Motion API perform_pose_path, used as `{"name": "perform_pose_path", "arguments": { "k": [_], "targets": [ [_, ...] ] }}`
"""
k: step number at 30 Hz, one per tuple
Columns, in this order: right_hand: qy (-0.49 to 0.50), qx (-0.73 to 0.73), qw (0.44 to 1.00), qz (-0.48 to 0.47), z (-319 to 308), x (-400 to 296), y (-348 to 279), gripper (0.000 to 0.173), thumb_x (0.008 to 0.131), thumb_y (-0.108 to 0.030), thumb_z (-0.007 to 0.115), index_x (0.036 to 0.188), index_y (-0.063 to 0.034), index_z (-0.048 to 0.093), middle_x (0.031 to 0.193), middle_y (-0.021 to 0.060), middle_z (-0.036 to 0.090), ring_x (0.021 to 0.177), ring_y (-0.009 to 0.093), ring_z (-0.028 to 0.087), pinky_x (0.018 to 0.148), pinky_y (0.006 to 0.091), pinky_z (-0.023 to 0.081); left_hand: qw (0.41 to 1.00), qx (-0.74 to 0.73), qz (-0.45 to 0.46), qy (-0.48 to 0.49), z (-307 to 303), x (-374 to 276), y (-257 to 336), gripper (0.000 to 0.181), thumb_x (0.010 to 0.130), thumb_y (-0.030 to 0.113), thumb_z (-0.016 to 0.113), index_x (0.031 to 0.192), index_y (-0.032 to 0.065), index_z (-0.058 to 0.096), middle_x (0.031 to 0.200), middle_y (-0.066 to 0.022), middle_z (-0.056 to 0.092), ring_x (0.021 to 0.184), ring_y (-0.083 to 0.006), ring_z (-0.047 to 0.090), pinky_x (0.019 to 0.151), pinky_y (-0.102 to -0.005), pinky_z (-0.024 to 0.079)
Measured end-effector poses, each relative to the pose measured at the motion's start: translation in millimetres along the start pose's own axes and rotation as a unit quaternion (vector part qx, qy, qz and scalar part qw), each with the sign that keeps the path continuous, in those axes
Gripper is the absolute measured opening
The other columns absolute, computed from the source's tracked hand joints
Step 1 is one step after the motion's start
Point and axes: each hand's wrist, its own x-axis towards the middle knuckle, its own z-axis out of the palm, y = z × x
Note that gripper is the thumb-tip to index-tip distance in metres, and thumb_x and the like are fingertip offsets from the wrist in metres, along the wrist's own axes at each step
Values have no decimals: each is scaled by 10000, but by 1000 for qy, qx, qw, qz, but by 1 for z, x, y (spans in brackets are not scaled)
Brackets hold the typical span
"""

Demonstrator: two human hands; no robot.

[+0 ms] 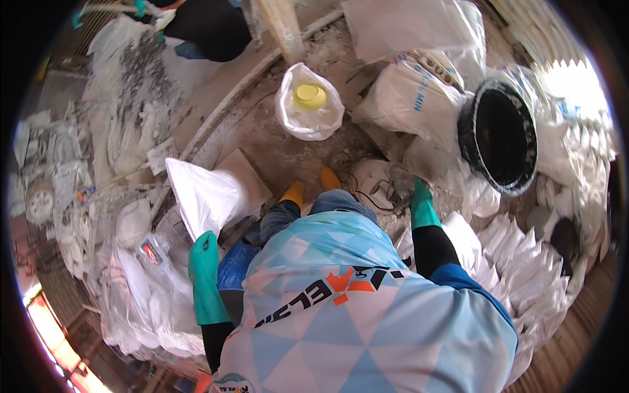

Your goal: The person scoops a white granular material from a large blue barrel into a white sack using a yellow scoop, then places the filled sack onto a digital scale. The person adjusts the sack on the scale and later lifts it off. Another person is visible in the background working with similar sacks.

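A green rubber glove covers my left hand (204, 248), which touches the lower corner of a white plastic sack (209, 196) at my left; the glove hides how the fingers lie. My right hand (423, 199), in a matching glove, hangs at my right beside a clear plastic bag (403, 182) over a round white scale or lid (371, 179) with a dark cable; its grip is unclear. Ahead on the floor stands an open white sack (284, 110) with white material inside and a yellow plastic bowl (309, 95) on top.
A black tub (529, 147) stands at the right beside a large full sack (413, 96). Many filled white bags (513, 260) lie at the lower right, more (147, 304) at the lower left. A blue container (238, 265) is beside me. A wooden post (282, 29) rises ahead.
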Motion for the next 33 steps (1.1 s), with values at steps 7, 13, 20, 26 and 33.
{"name": "perform_pose_path", "arguments": {
  "k": [7, 13, 20, 26, 33],
  "targets": [
    [-75, 38, 996, 21, -8, 26, 22, 233, 999, -289, 638, 1114, -92, 687, 864, 62, 686, 744, 287, 647, 745, 478, 571, 991, 94, 66, 67, -16, -35, 32, 364, 997, 395, 651, 1205, 117, 763, 1119, -167, 775, 1056, -342, 747, 899, -426, 578],
    [-109, 7, 994, 25, -1, 34, 29, 203, 999, -289, 637, 1062, -101, 678, 834, 55, 669, 719, 278, 632, 735, 473, 569, 993, 94, 51, 50, -15, -43, 26, 330, 993, 365, 654, 1183, 115, 755, 1068, -170, 770, 981, -336, 760, 855, -425, 583],
    [-139, -26, 990, 19, 0, 31, 22, 182, 999, -290, 637, 1001, -110, 667, 799, 46, 650, 690, 267, 616, 722, 466, 567, 997, 69, 33, 29, -19, -30, 3, 277, 996, 325, 633, 1126, 110, 748, 996, -182, 748, 904, -346, 753, 794, -420, 578],
    [-176, -53, 983, 9, 7, 20, 18, 180, 999, -290, 636, 948, -118, 657, 768, 39, 633, 665, 258, 602, 712, 461, 565, 997, 50, 26, 46, -24, -16, -25, 237, 984, 285, 613, 1061, 92, 726, 975, -218, 700, 887, -399, 718, 764, -451, 560],
    [-159, -128, 977, -56, 66, -56, 24, 243, 1000, -273, 626, 801, -161, 543, 711, 20, 563, 624, 220, 555, 681, 451, 566, 995, -27, 34, 88, -26, 13, -67, 226, 975, 272, 615, 998, 64, 700, 962, -231, 684, 912, -416, 712, 769, -470, 556]
  ]
}}
